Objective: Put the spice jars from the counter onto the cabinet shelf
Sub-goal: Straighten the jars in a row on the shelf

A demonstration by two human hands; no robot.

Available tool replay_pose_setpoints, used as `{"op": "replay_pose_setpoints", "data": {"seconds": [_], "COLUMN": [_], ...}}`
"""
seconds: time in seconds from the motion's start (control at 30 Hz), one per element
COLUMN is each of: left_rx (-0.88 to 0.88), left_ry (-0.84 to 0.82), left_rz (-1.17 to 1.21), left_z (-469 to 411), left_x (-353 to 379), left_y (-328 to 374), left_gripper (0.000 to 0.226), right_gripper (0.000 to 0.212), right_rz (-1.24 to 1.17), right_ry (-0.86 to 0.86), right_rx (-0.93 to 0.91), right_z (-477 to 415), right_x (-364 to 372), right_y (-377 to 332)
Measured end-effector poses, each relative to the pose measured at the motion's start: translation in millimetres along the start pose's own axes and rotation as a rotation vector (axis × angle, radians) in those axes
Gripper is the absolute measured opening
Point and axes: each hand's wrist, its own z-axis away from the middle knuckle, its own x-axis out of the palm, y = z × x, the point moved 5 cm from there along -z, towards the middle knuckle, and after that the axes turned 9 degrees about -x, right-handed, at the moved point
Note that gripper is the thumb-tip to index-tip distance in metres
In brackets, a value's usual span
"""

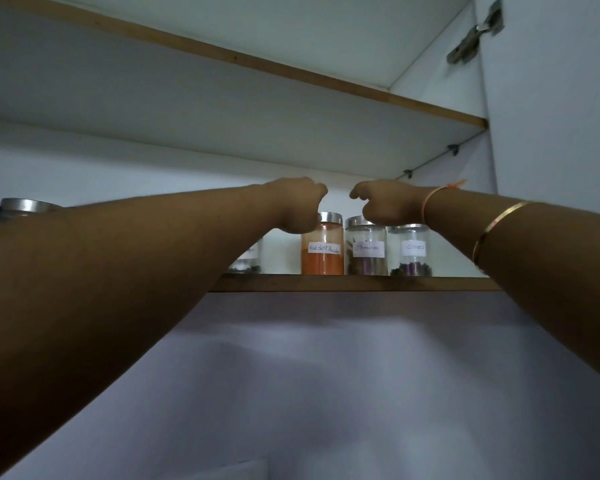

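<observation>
left hand (297,206) by orange-powder jar (323,254), right hand (385,202) by next jar (366,252), cabinet shelf (361,284)

Ok so five jars are being counted in total: the orange-powder jar (323,259), the brown-spice jar (366,261), the cloves jar (411,252), a half-hidden jar (248,259) and a far-left jar (25,206) with only its lid being shown. Two shelves are being seen, lower shelf (361,284) and upper shelf (222,116). Two hands, left hand (298,206) and right hand (385,202), are being shown, plus one gold bangle (492,225), one orange band (426,204) and one hinge (475,32).
</observation>
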Motion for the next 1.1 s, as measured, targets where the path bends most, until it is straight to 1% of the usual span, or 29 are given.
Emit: {"op": "replay_pose_setpoints", "data": {"seconds": [0.23, 0.4, 0.5, 0.57, 0.67, 0.77, 0.8, 0.93, 1.1], "left_rx": [-0.067, -0.112, -0.131, -0.141, -0.14, -0.156, -0.166, -0.204, -0.254], "left_ry": [-0.011, -0.028, -0.068, -0.11, -0.143, -0.168, -0.183, -0.212, -0.22], "left_rz": [-0.031, -0.032, -0.003, 0.019, 0.032, -0.034, -0.067, -0.142, -0.191], "left_z": [-32, -53, -60, -64, -66, -70, -72, -78, -79], "left_x": [24, 36, 41, 47, 51, 50, 51, 55, 65], "left_y": [15, 25, 30, 32, 33, 30, 28, 17, 1], "left_gripper": [0.047, 0.052, 0.055, 0.052, 0.047, 0.044, 0.043, 0.041, 0.04], "right_gripper": [0.053, 0.052, 0.053, 0.054, 0.053, 0.039, 0.038, 0.044, 0.043], "right_rz": [-0.018, -0.059, -0.084, -0.1, -0.12, -0.162, -0.174, -0.207, -0.264], "right_ry": [-0.014, -0.011, -0.011, -0.01, -0.002, 0.005, 0.003, -0.006, -0.013], "right_rx": [-0.023, -0.054, -0.078, -0.103, -0.127, -0.163, -0.179, -0.224, -0.258], "right_z": [-14, -31, -40, -46, -55, -64, -67, -80, -96], "right_x": [15, 32, 40, 46, 55, 64, 66, 70, 78], "right_y": [49, 73, 81, 85, 87, 82, 79, 70, 59]}}
